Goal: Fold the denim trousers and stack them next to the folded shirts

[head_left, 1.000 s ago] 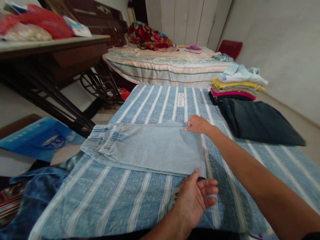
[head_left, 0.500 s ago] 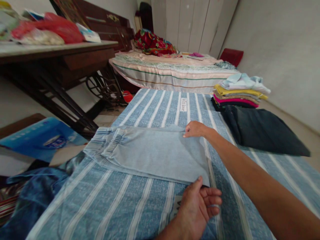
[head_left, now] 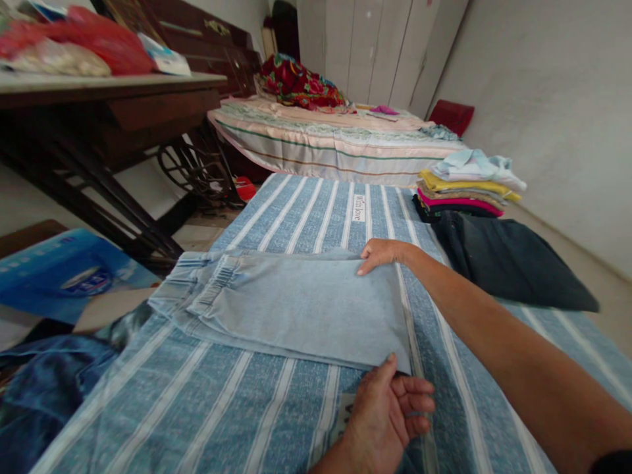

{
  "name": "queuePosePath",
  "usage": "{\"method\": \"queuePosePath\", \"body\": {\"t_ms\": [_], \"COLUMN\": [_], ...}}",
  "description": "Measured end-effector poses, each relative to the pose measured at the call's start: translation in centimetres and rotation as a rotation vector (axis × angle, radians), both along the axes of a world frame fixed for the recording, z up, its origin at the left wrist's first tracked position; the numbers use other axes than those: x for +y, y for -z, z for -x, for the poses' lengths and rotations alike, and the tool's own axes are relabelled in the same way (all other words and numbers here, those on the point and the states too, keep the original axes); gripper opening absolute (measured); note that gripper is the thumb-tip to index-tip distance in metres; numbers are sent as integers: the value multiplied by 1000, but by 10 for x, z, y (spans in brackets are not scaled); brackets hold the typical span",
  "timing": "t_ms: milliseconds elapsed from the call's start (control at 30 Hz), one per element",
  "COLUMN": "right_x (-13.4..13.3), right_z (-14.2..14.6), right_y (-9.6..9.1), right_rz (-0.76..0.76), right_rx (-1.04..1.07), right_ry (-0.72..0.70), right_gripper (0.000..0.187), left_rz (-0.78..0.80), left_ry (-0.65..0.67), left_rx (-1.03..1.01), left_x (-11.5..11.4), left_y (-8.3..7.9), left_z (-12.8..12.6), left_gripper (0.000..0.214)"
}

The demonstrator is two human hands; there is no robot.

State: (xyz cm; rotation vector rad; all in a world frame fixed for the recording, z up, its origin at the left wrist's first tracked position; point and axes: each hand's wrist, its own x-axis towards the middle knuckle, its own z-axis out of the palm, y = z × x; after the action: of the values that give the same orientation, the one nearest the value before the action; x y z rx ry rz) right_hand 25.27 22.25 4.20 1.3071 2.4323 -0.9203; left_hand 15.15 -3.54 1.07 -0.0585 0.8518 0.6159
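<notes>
A pair of light-blue denim trousers point(head_left: 306, 309) lies folded lengthwise on the striped cloth, its gathered elastic waist toward the left. At the far corner of the leg end, my right hand point(head_left: 381, 255) is closed, thumb on top, gripping the fabric. My left hand point(head_left: 388, 411) is palm up at the near corner. Its thumb rests on the denim edge, and three loosely curled fingers show to the right. The index finger seems hidden under the fabric, so the corner appears pinched.
Dark folded trousers point(head_left: 513, 260) lie at right, beside a stack of folded clothes point(head_left: 464, 187). A sewing-machine table point(head_left: 123, 85) with bags stands at left, above a blue box point(head_left: 74, 270) and dark jeans point(head_left: 54, 382). Behind is a bed point(head_left: 336, 148).
The view has shifted slightly, moving the scene a little left. Both hands keep their places at the leg end of the trousers.
</notes>
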Motion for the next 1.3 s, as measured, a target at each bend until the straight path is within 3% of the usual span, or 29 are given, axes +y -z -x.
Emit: {"method": "queuePosePath", "body": {"t_ms": [233, 567, 767, 867, 1067, 1300], "right_x": [6, 4, -2, -5, -16, -26], "right_z": [4, 9, 7, 7, 9, 4], "right_y": [-5, -1, -3, -4, -7, -4], "right_rz": [89, -127, -209, -251, -345, -455], "right_rx": [-85, -274, -351, -373, -381, -380], "right_ry": [-9, -69, -88, -80, -56, -34], "right_gripper": [45, 53, 58, 59, 58, 61], "left_rz": [17, 3, -178, -244, -146, -200], "left_ry": [25, 52, 6, 19, -25, 0], "left_rx": [-4, 89, 222, 234, 221, 292], "left_x": [3, 0, -8, -9, -4, -9], "left_y": [2, -3, 4, 6, 0, 3], "left_z": [2, -1, -7, -7, -4, -8], "left_gripper": [57, 56, 21, 26, 35, 44]}}
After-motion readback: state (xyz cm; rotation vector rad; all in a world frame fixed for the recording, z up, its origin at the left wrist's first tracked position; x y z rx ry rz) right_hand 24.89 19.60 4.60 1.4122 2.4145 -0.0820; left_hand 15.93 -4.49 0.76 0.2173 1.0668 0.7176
